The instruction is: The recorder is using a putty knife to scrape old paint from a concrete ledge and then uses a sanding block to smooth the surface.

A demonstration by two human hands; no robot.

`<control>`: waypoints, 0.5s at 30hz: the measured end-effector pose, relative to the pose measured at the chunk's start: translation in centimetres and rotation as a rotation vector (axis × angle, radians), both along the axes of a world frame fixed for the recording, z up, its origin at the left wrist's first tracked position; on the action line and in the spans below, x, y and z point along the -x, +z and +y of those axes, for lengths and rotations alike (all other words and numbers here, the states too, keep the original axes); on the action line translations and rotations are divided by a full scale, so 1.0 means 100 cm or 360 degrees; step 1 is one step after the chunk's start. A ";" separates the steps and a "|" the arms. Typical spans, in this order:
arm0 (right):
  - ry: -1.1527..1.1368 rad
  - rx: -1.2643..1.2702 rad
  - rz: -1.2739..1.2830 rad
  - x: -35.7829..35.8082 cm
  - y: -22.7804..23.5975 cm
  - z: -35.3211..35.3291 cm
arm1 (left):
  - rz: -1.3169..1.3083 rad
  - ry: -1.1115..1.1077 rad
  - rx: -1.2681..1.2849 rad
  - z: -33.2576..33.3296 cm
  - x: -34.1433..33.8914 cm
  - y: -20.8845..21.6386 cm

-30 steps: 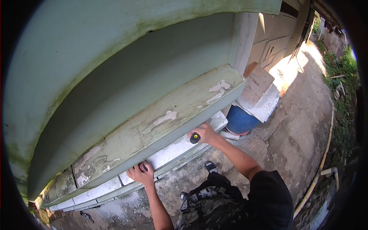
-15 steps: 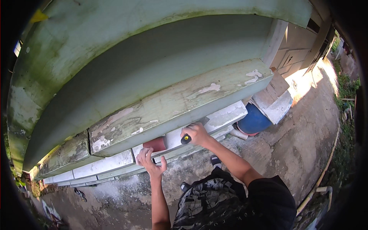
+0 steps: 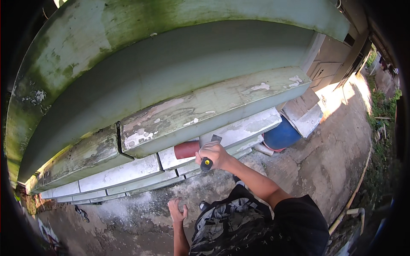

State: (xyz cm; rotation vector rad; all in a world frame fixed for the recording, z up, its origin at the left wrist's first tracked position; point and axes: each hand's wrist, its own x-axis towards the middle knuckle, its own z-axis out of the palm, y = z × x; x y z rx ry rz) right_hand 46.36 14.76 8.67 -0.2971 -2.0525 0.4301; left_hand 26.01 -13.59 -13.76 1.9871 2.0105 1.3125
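My right hand (image 3: 212, 154) is closed round the black handle of a scraper (image 3: 206, 164), which has a yellow dot at its butt end. Its flat metal blade (image 3: 217, 138) shows beyond my knuckles, over a white-coated ledge (image 3: 250, 126). Just left of that hand, a curved piece of reddish-brown sandpaper (image 3: 186, 150) rests on the ledge; whether my fingers touch it I cannot tell. My left hand (image 3: 177, 210) hangs lower, away from the ledge, with thumb and fingers apart and nothing in it.
Above the white ledge juts a green ledge (image 3: 218, 104) with peeling paint. A dark gap (image 3: 118, 138) splits it on the left. To the right stand a blue container (image 3: 282, 134) and worn boards (image 3: 304, 112). Stepped white ledges (image 3: 119, 179) run down left above the stained concrete floor (image 3: 128, 217).
My left hand has left the sandpaper and dropped toward my body. My right hand has shifted slightly down and left with the scraper, and its blade now shows. The view has shifted a little.
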 end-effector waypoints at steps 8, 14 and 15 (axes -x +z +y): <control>-0.0081 0.0003 0.0046 0.017 -0.019 -0.004 | -0.0858 0.0135 0.0701 -0.126 0.010 -0.100; -0.0335 -0.0046 0.0148 0.020 -0.005 0.004 | -0.1688 0.0512 0.1039 -0.230 0.023 -0.187; -0.0331 -0.0048 0.0153 0.025 -0.009 0.007 | -0.1769 0.0591 0.1055 -0.243 0.022 -0.202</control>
